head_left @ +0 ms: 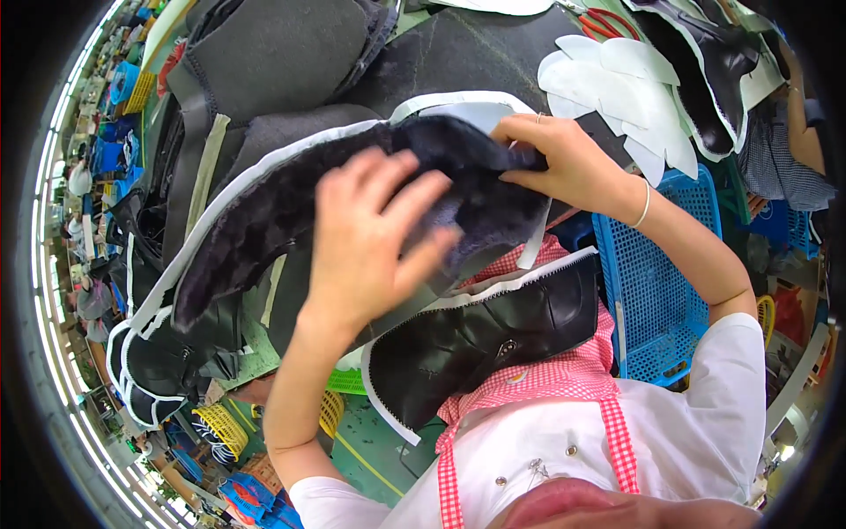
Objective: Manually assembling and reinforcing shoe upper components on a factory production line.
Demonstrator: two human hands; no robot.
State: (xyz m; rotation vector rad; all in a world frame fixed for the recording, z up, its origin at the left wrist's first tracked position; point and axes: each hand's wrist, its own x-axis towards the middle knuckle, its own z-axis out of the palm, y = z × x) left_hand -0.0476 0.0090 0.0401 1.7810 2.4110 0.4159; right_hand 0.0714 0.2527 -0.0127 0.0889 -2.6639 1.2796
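Left hand (374, 238) lies flat, fingers spread, on a black fleece-lined panel (291, 212) whose edge the right hand (564, 163) pinches; the loose panel could slip and bunch

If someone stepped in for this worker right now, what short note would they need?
Left hand: fingers spread, pressing flat on the black fleecy lining piece.
Right hand: pinching the same lining's far end.
A black leather panel with white edging hangs below, over the red checked apron.
White cut pieces lie on the bench, with a blue crate beside it.
Done: lining lifted and spread. Left: cannot tell.
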